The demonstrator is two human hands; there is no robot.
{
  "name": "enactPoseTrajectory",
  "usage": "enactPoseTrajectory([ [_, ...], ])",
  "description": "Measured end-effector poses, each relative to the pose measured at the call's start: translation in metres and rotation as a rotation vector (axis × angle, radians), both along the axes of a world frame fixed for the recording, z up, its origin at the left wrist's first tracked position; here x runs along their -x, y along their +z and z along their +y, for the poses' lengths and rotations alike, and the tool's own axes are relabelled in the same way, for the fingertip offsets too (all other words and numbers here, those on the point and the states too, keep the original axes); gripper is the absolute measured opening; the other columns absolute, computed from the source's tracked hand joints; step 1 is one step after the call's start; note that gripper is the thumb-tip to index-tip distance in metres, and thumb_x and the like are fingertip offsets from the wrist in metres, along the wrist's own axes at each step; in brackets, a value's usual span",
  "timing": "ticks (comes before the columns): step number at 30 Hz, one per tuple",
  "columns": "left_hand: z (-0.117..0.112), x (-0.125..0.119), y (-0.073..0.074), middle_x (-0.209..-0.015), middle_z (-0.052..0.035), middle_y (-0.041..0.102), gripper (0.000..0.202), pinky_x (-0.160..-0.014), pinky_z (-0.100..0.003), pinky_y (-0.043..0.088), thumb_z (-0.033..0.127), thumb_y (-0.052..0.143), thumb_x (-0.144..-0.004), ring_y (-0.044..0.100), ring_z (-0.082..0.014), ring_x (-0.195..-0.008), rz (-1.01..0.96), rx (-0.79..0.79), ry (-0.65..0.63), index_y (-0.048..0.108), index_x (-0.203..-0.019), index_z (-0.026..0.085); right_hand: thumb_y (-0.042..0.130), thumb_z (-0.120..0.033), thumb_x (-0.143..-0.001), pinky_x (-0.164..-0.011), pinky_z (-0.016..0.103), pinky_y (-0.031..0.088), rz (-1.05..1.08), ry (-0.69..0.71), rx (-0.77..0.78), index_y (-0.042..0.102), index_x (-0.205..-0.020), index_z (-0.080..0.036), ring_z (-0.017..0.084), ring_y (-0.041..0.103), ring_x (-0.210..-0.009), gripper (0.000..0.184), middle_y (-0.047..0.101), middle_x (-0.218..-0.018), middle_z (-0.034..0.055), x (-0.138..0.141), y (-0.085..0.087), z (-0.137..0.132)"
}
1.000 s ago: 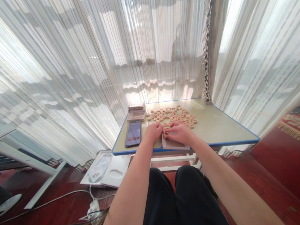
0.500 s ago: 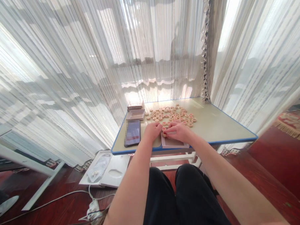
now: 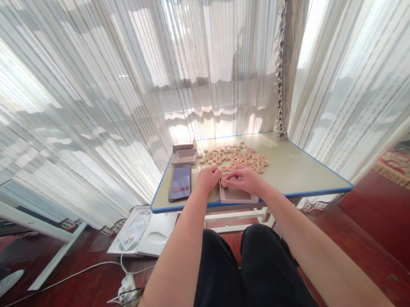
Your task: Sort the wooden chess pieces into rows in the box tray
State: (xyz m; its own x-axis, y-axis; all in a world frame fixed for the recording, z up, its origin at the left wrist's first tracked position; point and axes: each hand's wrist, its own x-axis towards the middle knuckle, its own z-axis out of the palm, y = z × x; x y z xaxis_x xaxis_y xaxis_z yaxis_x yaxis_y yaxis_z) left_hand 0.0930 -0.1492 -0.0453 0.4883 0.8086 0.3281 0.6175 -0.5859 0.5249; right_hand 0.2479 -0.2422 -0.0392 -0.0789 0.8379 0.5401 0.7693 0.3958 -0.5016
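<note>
My left hand (image 3: 208, 178) is closed, its fingertips pinched at the far left corner of a shallow open box (image 3: 239, 195) by the table's near edge. Inside, against the left wall, lie two round wooden Chinese chess pieces with red markings; the nearer chess piece (image 3: 224, 184) is fully visible. My right hand (image 3: 247, 179) reaches over the box from the right. Its thumb and index finger are apart, with their tips by the right edges of these pieces. Many more loose chess pieces (image 3: 225, 151) spread over the table beyond both hands.
A tablet or phone (image 3: 179, 182) lies left of my left hand. Behind it sit another shallow box (image 3: 184, 157) and a small stack (image 3: 183, 144). The table (image 3: 304, 169) has a blue rim. An opened white box (image 3: 157, 232) and a power strip (image 3: 127, 286) are below at left.
My right hand's fingers have drawn back slightly to the right, off the nearer chess piece, which now shows whole by the box's left wall. My left hand stays in place.
</note>
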Motion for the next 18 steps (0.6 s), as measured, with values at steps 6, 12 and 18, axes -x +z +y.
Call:
enactPoseTrajectory([
  [6, -0.0003, 0.0, -0.0005, -0.061, -0.0028, 0.061, 0.029, -0.055, -0.025, 0.029, 0.027, 0.04, -0.077, 0.047, -0.0133, -0.059, 0.018, -0.026, 0.01, 0.062, -0.059, 0.017, 0.061, -0.025, -0.072, -0.074, 0.03, 0.041, -0.04, -0.004, 0.075, 0.072, -0.067, -0.02, 0.016, 0.053, -0.071, 0.013, 0.061, -0.065, 0.0014, -0.0012, 0.0006, 0.0005],
  [12, 0.0005, -0.0014, 0.0012, -0.06, -0.0028, 0.06, 0.029, -0.054, -0.025, 0.028, 0.027, 0.04, -0.077, 0.046, -0.0131, -0.059, 0.013, -0.023, 0.016, 0.06, -0.058, 0.017, 0.055, -0.018, -0.071, -0.079, 0.03, 0.04, -0.169, 0.051, 0.121, 0.075, -0.07, -0.025, 0.016, 0.051, -0.071, 0.021, 0.061, -0.063, 0.0001, -0.0023, 0.0008, 0.0025],
  [18, -0.0019, -0.0012, 0.0026, -0.059, -0.0023, 0.06, 0.029, -0.054, -0.024, 0.028, 0.026, 0.041, -0.076, 0.046, -0.0126, -0.058, 0.022, -0.013, 0.014, 0.061, -0.057, 0.016, 0.055, -0.021, -0.072, -0.078, 0.03, 0.041, -0.151, 0.053, 0.135, 0.075, -0.072, -0.025, 0.015, 0.051, -0.071, 0.021, 0.062, -0.063, -0.0001, -0.002, 0.0011, 0.0027],
])
